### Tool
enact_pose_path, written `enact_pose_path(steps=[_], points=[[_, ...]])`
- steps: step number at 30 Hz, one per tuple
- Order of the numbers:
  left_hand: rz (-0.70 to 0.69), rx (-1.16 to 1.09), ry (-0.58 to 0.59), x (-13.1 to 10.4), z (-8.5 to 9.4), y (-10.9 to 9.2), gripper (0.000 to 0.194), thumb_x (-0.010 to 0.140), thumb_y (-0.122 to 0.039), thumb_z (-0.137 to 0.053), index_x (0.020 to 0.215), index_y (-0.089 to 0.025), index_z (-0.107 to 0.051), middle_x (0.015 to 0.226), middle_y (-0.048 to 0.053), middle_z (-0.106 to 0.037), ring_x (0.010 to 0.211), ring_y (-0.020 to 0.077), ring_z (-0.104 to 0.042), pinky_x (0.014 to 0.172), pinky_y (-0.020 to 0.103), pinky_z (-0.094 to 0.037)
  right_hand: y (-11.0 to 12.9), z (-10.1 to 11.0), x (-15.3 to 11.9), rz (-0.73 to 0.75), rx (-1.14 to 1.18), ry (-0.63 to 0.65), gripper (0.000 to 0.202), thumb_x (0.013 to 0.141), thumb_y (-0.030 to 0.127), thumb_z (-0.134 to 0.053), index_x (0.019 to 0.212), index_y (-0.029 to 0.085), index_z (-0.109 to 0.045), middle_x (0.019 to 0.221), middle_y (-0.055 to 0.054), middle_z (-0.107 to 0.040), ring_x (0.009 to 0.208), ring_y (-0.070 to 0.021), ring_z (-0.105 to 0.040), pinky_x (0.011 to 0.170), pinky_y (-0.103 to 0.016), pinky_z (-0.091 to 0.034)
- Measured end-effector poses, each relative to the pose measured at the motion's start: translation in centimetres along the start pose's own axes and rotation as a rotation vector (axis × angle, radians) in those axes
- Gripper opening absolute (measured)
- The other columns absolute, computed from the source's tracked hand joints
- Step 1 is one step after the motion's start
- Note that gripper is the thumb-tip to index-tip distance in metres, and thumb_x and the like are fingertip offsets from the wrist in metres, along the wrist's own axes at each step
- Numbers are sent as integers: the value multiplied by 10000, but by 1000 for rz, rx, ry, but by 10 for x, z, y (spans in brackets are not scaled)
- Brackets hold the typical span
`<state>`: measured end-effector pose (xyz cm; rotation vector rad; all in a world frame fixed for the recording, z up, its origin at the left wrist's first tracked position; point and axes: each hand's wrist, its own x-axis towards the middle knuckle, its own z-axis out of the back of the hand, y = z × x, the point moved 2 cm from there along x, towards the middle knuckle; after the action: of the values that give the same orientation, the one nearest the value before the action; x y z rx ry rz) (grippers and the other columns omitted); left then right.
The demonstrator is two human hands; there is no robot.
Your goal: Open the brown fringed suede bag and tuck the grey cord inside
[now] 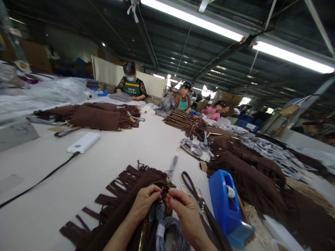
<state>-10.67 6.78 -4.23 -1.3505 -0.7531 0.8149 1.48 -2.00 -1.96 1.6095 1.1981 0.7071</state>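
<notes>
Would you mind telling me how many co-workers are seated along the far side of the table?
3: one in a green apron at the far left, one in a teal apron mid-way, one in pink further right. Others may be hidden behind them.

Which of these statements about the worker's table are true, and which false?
1. Both hands meet at a brown fringed bag. True: the left hand and right hand pinch at the top of the fringed bag.
2. The tape dispenser is red. False: the tape dispenser is blue.
3. A white power bank lies on the table with a black cable. True: the power bank lies left of the hands, with the cable running from it.
4. Nobody else is at the table. False: a person in a green apron sits at the far end, with others nearby.
5. A loose brown strap lies right of the hands. True: the strap lies beside the dispenser.
</notes>
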Motion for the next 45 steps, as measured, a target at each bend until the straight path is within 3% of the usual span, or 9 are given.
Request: enact_pose_path(steps=[7, 12, 16, 20, 35, 45], points=[[-23, 14, 11, 0, 1, 3, 225, 708, -352, -489, 701, -170, -622, 652, -3, -602, 674, 146, -539, 663, 242, -397, -4, -7, 10, 20, 29, -134, 318, 502, 335, -810, 749, 160, -710, 679, -32, -677, 591, -113, -565, 583, -233, -444], [-33, 38, 16, -1, 0, 2, 218, 725, -335, -476, 716, -172, -620, 651, -10, -587, 662, 139, -532, 650, 236, -398, -13, -7, 17, 5, -22, -176, 316, 554, 369, -766, 777, 154, -707, 654, -19, -660, 547, -88, -524, 518, -200, -390], [-57, 70, 37, -2, -1, 2, 240, 749, -351, -457, 712, -181, -622, 685, -3, -602, 702, 147, -545, 676, 241, -404, -21, -3, 20, -1, -137, -168, 267, 591, 330, -731, 771, 134, -697, 615, -11, -633, 521, -74, -478, 483, -186, -346], [-75, 112, 50, -2, -3, 4, 241, 761, -347, -444, 724, -190, -624, 727, 4, -620, 742, 153, -557, 710, 249, -404, -26, -1, 21, -7, -102, -191, 253, 579, 316, -725, 754, 142, -671, 601, 8, -609, 506, -74, -471, 481, -192, -340], [-137, 252, 73, -5, -5, 5, 230, 776, -324, -431, 735, -201, -621, 785, 14, -606, 806, 156, -549, 766, 267, -393, -28, -1, 16, 11, -263, -162, 237, 660, 374, -638, 715, 144, -616, 530, 36, -521, 508, -80, -408, 509, -204, -300], [-145, 321, 98, -7, -5, 2, 239, 786, -314, -404, 684, -213, -596, 765, 15, -597, 800, 161, -524, 755, 274, -399, -26, -4, 18, -16, -294, -164, 237, 593, 373, -643, 613, 143, -588, 457, 49, -471, 447, -76, -370, 461, -206, -269]])
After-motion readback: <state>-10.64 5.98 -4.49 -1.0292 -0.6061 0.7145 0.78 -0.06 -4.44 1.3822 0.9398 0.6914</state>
